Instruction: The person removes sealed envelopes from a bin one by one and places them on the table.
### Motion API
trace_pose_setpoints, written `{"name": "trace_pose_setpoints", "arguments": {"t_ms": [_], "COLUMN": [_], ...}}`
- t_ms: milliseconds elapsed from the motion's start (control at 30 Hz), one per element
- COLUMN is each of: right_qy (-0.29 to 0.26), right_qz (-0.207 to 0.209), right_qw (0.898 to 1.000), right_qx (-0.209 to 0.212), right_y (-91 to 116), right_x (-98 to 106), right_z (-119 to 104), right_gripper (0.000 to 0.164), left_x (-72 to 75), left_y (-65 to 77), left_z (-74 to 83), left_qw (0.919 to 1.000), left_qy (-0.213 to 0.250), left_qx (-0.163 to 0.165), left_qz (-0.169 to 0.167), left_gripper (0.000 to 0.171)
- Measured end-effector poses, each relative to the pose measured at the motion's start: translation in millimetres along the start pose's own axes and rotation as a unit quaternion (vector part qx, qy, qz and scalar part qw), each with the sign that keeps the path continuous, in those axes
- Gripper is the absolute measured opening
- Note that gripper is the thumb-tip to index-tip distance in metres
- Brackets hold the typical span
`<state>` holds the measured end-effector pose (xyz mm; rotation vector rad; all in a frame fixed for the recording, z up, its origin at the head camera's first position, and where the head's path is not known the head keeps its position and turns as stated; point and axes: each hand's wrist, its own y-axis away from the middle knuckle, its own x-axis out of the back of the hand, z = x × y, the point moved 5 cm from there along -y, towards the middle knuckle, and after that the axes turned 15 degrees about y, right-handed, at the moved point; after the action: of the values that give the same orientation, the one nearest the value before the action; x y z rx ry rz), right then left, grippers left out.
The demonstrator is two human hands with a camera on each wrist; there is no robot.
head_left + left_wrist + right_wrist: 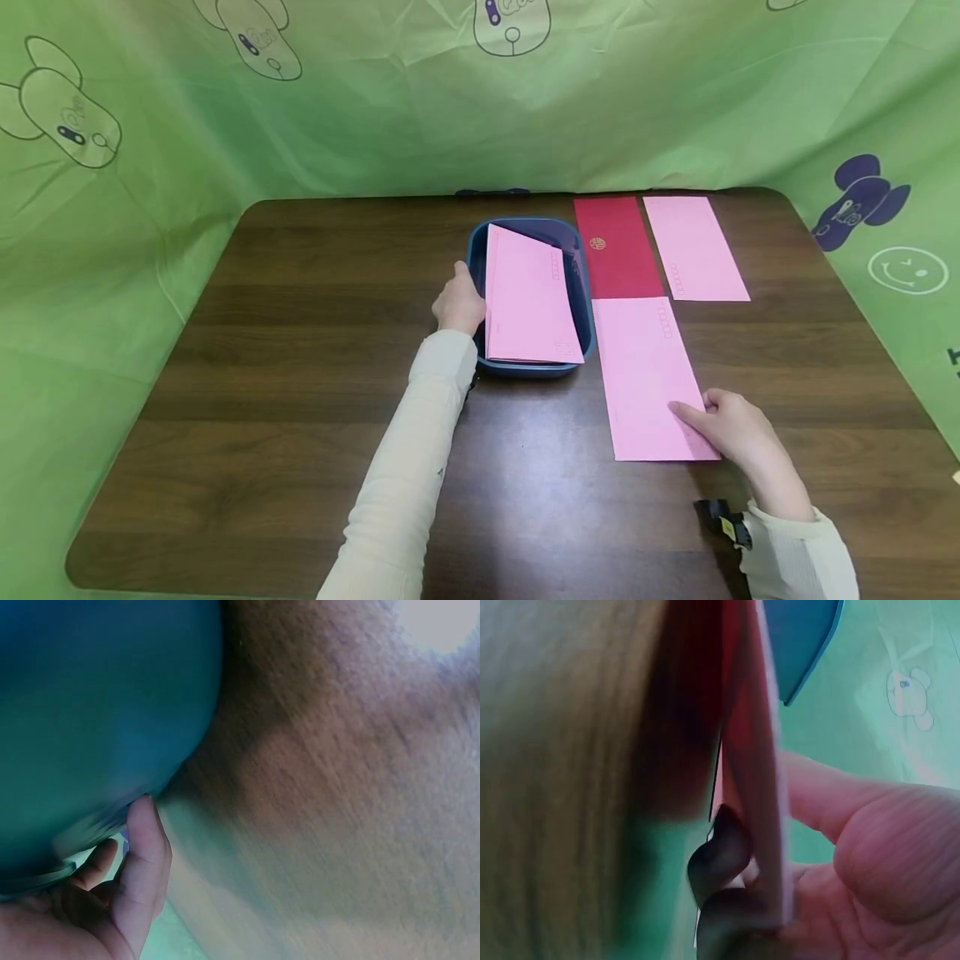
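Observation:
My left hand (459,302) grips the left rim of a blue plastic basin (591,337), its fingers against the outer wall in the left wrist view. Pink envelopes (525,292) lean inside the basin, stacked and sticking out over its near rim. To the right, my right hand (738,425) pinches the lower right edge of a pink envelope (641,375), thumb on top and fingers beneath. The right wrist view shows that envelope (769,765) edge-on between thumb and fingers, lifted off the table at this end.
A red envelope (618,250) with a gold emblem lies right of the basin, touching the held envelope's far end in the head view. Another pink envelope (697,250) lies beside it. The brown wooden table (300,417) meets a green cloth backdrop (420,125) behind.

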<state>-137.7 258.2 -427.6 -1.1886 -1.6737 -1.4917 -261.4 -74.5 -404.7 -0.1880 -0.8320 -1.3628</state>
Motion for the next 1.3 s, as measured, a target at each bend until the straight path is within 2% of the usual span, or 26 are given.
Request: {"name": "trace_pose_setpoints", "arguments": {"t_ms": [167, 300, 700, 1033, 1300], "right_qy": [0.004, 0.007, 0.011, 0.012, 0.033], "right_qz": [-0.03, -0.039, -0.037, -0.016, -0.017], "right_qw": [1.0, 0.999, 0.999, 0.999, 0.998], "right_qx": [-0.009, -0.015, -0.024, -0.031, -0.043], "right_y": [-1.1, -1.9, 0.0, 2.7, 5.6], "right_x": [-2.9, -2.8, -2.9, -1.1, 0.3], "right_z": [2.1, 3.0, 5.2, 4.9, 2.4], "right_gripper": [0.05, 0.056, 0.059, 0.055, 0.055], "left_x": [0.1, 0.3, 0.0, 0.7, 0.2], "left_y": [0.7, 0.7, 0.7, 0.3, -1.3], "left_z": [-0.4, -0.7, -1.6, -0.6, 0.0], "left_qw": [1.0, 1.0, 1.0, 1.0, 1.0], "left_qy": [0.003, 0.002, 0.007, 0.005, 0.001], "left_qx": [0.001, 0.0, 0.005, 0.002, -0.002], "left_qz": [-0.001, 0.0, 0.001, 0.0, -0.002], "left_gripper": [0.067, 0.066, 0.067, 0.068, 0.067]}}
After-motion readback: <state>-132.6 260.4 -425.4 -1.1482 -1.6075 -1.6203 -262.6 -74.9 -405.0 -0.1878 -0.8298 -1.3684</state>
